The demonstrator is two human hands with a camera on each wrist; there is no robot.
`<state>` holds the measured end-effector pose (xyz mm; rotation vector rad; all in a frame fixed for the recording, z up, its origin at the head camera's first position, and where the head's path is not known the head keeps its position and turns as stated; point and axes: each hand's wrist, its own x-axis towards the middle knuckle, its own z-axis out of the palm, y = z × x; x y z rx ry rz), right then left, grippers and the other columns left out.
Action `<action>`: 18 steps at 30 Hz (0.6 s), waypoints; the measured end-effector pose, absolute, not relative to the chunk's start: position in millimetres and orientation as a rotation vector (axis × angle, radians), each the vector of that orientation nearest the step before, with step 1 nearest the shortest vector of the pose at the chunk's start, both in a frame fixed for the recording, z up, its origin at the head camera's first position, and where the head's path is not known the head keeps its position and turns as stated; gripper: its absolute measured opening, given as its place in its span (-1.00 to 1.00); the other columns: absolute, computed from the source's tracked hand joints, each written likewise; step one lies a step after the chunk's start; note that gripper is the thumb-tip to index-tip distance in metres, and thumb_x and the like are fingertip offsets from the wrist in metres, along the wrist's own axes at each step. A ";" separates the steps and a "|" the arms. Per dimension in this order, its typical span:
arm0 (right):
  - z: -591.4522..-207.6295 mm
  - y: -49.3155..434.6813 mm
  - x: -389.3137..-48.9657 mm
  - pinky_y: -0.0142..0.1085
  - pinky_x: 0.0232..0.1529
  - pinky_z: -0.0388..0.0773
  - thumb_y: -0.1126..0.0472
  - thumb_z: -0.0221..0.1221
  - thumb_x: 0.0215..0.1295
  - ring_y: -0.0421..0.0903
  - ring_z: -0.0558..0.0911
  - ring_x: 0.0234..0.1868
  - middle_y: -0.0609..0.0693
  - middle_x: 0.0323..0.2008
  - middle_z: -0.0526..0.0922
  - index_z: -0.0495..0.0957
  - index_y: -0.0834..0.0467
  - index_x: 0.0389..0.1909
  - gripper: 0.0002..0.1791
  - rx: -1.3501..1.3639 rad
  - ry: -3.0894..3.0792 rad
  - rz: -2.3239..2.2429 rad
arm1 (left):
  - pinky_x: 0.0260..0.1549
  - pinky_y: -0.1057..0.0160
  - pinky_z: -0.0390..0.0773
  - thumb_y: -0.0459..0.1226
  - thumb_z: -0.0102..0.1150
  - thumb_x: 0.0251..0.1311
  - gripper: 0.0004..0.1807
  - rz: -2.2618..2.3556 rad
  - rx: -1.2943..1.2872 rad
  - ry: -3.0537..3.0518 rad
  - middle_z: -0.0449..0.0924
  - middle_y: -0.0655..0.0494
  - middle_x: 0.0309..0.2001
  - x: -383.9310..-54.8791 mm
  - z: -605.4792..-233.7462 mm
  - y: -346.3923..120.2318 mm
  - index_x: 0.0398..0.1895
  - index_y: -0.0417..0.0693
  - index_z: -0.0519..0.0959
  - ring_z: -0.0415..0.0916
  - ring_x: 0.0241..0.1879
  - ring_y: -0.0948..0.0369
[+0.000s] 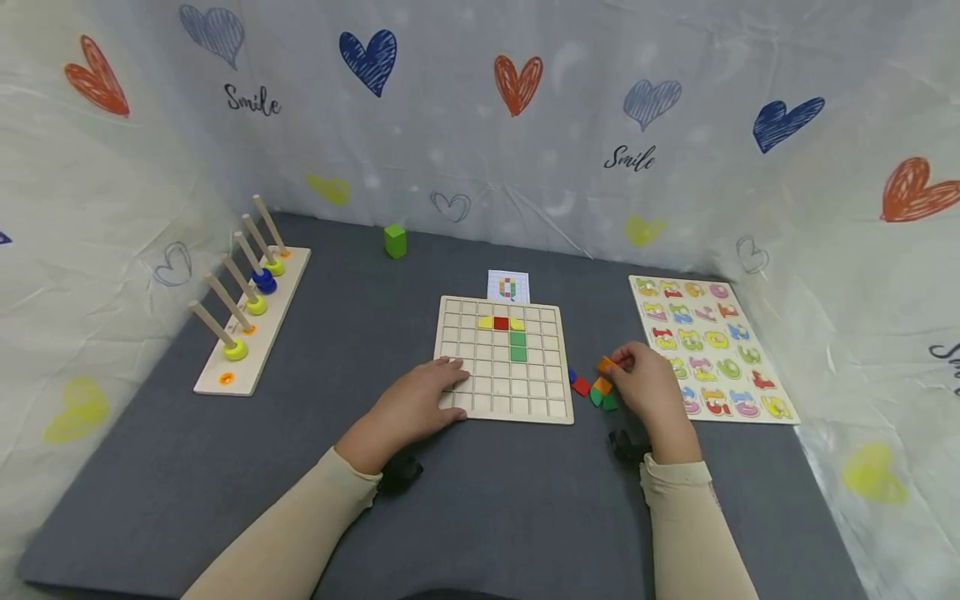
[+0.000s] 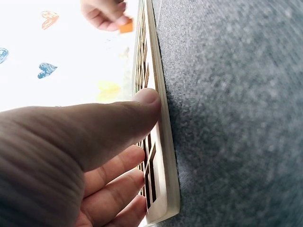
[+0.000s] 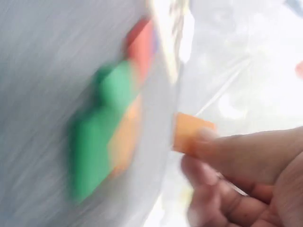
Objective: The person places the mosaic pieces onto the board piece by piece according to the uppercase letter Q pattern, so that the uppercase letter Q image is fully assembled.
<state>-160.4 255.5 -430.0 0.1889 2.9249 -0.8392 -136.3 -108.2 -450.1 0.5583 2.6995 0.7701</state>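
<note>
Could drop the orange tile (image 1: 606, 364), edge-pinched in the right hand (image 1: 647, 387), or skew the board (image 1: 517, 402) by pressing with the spread, grip-free left hand (image 1: 411, 407).

Peg stand (image 1: 266, 333) with rings (image 1: 265, 282) placed at left of table (image 1: 352, 308); green cube (image 1: 395, 242) set at back; puzzle board (image 1: 741, 312) laid at right; heart-printed cloth (image 1: 450, 125) hung behind.

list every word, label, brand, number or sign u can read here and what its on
"Smile": left script on the heart-printed backdrop.
"Smile": right-of-centre script, same backdrop.
Right-edge script: cut off, not fully readable.
Picture card: coloured shape resembling a "Q"; too small to be sure.
Puzzle board: pieces too small to read.
Grid board, orange block: no writing visible.
</note>
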 end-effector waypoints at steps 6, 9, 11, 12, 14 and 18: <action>-404.1 205.0 -175.7 -0.18 -0.32 0.52 0.16 0.28 0.59 0.06 0.57 -0.29 0.14 -0.17 0.70 0.65 0.15 0.02 -0.84 -0.029 2.972 -0.966 | 0.61 -0.15 0.33 -0.11 0.52 0.37 -0.30 0.767 0.538 2.702 0.38 -0.02 0.64 -136.1 -450.3 -109.4 0.54 -0.03 0.55 0.21 0.69 -0.04; -402.5 172.5 -192.0 -0.15 -0.31 0.50 0.18 0.30 0.58 0.04 0.55 -0.30 0.09 -0.16 0.72 0.66 0.12 0.01 -0.88 -0.182 2.935 -0.954 | 0.61 -0.15 0.34 -0.10 0.52 0.37 -0.30 0.762 0.543 2.706 0.39 -0.01 0.64 -136.6 -451.1 -109.0 0.53 -0.02 0.56 0.22 0.69 -0.04; -407.1 152.9 -204.4 -0.14 -0.28 0.53 0.18 0.31 0.58 0.02 0.56 -0.29 0.06 -0.14 0.74 0.67 0.11 -0.01 -0.89 -0.268 2.888 -0.939 | 0.60 -0.15 0.35 -0.10 0.52 0.37 -0.31 0.764 0.546 2.702 0.39 -0.01 0.64 -136.9 -451.5 -108.6 0.52 -0.02 0.56 0.22 0.69 -0.03; -410.7 144.4 -210.8 -0.15 -0.24 0.55 0.18 0.31 0.58 0.01 0.58 -0.27 0.05 -0.11 0.75 0.68 0.10 -0.02 -0.90 -0.308 2.862 -0.928 | 0.60 -0.16 0.35 -0.10 0.52 0.37 -0.32 0.768 0.551 2.701 0.40 -0.01 0.63 -137.1 -451.8 -108.4 0.52 -0.02 0.57 0.23 0.69 -0.04; -418.1 130.2 -222.1 -0.13 -0.19 0.59 0.18 0.30 0.60 0.00 0.61 -0.23 0.04 -0.09 0.76 0.67 0.10 -0.03 -0.91 -0.367 2.808 -0.909 | 0.59 -0.16 0.36 -0.10 0.52 0.37 -0.32 0.771 0.556 2.700 0.40 -0.02 0.63 -137.4 -451.8 -107.9 0.51 -0.03 0.58 0.23 0.68 -0.05; -431.1 113.1 -239.3 -0.10 -0.08 0.60 0.19 0.29 0.60 0.01 0.63 -0.19 0.04 -0.13 0.74 0.67 0.10 -0.09 -0.94 -0.449 2.769 -0.876 | 0.59 -0.17 0.36 -0.10 0.52 0.36 -0.33 0.761 0.561 2.710 0.42 -0.03 0.62 -137.5 -451.8 -108.1 0.50 -0.04 0.59 0.24 0.68 -0.06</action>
